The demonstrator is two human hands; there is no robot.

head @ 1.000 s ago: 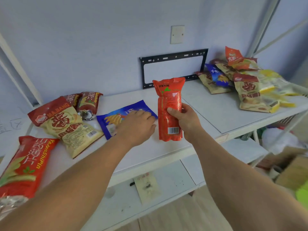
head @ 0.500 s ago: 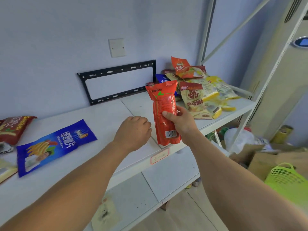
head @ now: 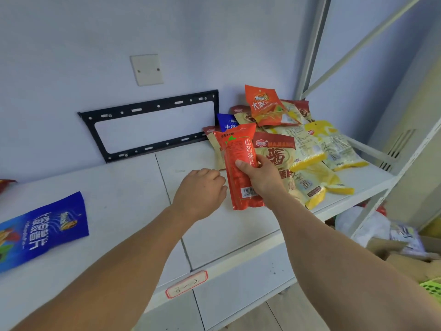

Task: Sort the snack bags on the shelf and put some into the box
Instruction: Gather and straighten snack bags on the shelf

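Observation:
My right hand [head: 262,177] grips a tall red snack bag [head: 238,166], holding it upright just above the white shelf [head: 133,201], right in front of a pile of snack bags [head: 307,144] at the shelf's right end. Just left of the red bag hovers my left hand [head: 201,191], fingers loosely curled and holding nothing. A blue chip bag [head: 40,230] lies flat on the shelf at the far left. A cardboard box [head: 403,256] sits on the floor at lower right, partly cut off.
A black metal bracket [head: 152,125] leans against the wall behind the shelf. White shelf posts [head: 310,48] rise at the right. A lower shelf board [head: 241,297] runs underneath. A green basket [head: 432,286] and plastic bags lie on the floor at the right.
My right hand has carried the red bag rightward along the shelf up to the pile. My left hand left the blue bag and followed. The view has swung right.

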